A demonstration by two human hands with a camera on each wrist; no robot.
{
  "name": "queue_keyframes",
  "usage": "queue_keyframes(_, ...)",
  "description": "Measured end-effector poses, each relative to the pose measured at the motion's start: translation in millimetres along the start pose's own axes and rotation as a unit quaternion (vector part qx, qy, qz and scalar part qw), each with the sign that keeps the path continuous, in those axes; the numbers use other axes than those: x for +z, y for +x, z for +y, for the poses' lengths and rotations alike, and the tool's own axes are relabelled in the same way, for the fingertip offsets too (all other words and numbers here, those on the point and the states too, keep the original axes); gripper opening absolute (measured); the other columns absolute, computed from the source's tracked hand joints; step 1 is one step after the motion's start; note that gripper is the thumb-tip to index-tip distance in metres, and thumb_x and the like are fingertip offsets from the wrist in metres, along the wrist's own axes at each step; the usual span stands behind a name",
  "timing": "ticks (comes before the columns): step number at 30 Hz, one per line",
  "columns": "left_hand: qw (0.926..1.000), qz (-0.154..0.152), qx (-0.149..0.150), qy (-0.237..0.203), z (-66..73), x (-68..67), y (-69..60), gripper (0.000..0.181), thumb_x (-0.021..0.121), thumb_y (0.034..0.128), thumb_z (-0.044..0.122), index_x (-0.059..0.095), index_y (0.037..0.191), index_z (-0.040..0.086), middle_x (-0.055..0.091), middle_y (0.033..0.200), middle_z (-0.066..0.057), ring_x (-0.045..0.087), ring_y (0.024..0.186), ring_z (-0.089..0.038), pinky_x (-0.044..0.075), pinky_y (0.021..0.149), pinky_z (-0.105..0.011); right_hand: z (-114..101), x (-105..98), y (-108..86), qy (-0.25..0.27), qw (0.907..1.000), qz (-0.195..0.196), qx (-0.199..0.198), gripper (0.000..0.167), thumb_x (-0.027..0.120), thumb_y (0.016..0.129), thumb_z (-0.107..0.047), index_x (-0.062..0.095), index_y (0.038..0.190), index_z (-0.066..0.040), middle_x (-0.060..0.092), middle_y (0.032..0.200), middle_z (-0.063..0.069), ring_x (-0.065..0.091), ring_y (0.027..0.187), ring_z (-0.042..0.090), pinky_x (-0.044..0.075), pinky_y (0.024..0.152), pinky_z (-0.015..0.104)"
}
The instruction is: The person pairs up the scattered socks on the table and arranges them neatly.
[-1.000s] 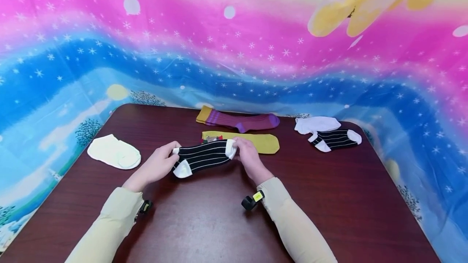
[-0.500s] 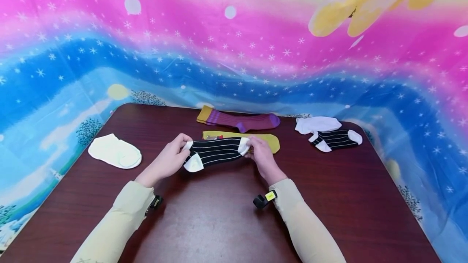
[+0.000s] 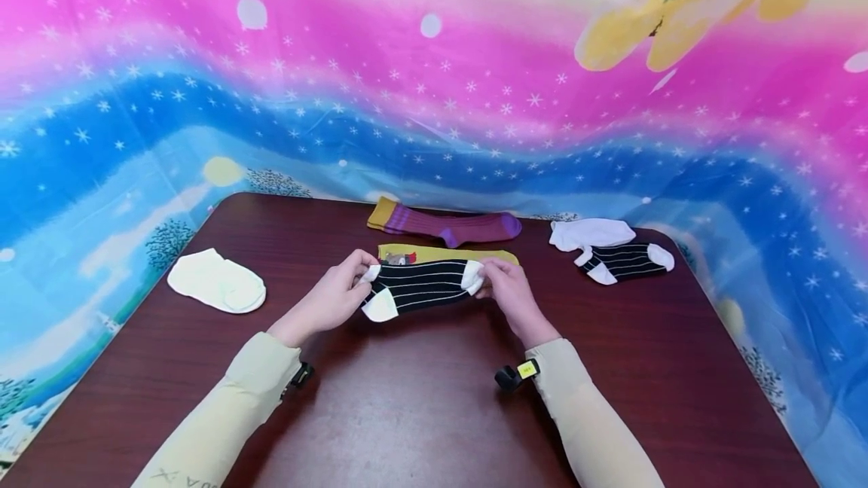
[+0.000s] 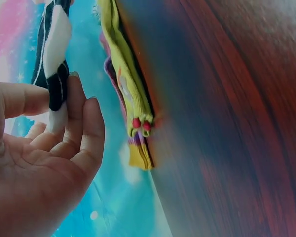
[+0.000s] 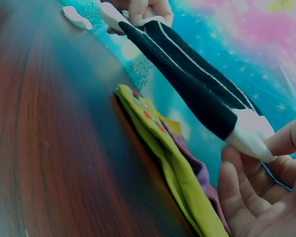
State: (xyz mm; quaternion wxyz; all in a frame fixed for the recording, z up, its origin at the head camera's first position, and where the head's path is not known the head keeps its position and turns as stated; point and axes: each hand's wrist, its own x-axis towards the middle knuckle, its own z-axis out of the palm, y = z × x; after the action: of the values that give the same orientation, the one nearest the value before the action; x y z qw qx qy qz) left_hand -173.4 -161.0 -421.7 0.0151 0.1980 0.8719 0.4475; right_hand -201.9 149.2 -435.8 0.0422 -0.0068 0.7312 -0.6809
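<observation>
A black sock with thin white stripes and white heel, toe and cuff (image 3: 427, 282) is stretched between two hands above the table. The left hand (image 3: 334, 294) pinches its white cuff end; in the left wrist view the thumb and fingers of that hand (image 4: 49, 153) close on the cuff. The right hand (image 3: 515, 294) pinches the white toe, and the right wrist view shows this hand (image 5: 266, 182) with thumb and fingertips on the toe (image 5: 251, 136). Behind the held sock lies a yellow-green sock (image 3: 441, 253), partly hidden by it.
On the dark red table (image 3: 420, 398), a maroon and purple sock (image 3: 468, 228) lies at the back. A white sock (image 3: 217, 282) is at the left. At the back right lie another white sock (image 3: 593, 233) and a striped black one (image 3: 627, 260). Patterned cloth (image 3: 420, 96) hangs behind.
Both hands have moved to the right with the striped sock still held between them, and it now covers more of the yellow-green sock's lower edge. The other socks have not moved on the table.
</observation>
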Motion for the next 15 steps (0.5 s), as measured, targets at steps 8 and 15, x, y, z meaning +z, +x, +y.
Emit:
queue_keyframes(8,1.0000,-0.002,-0.003,0.005,1.7,9.0,5.3,0.026,0.063,0.0992,0.005,0.054,0.123,0.001,0.067,0.101,-0.008,0.066,0.085,-0.019,0.052,0.081,-0.041,4,-25,-5.7,-0.027,0.9996,0.001,-0.003,0.025,0.058,0.099,-0.007,0.063,0.116,0.010,0.065,0.100,0.017,0.065,0.075,0.019,0.057,0.068,0.028)
queue_keyframes(15,0.9995,-0.003,-0.014,0.029,2.8,15.7,10.2,0.019,0.069,0.0970,0.010,0.061,0.113,0.005,0.066,0.090,-0.003,0.064,0.077,-0.015,0.052,0.076,-0.038,7,-42,-10.6,-0.084,0.9964,0.000,0.001,0.023,0.064,0.098,-0.009,0.064,0.113,0.008,0.069,0.093,0.015,0.066,0.071,0.020,0.058,0.067,0.029)
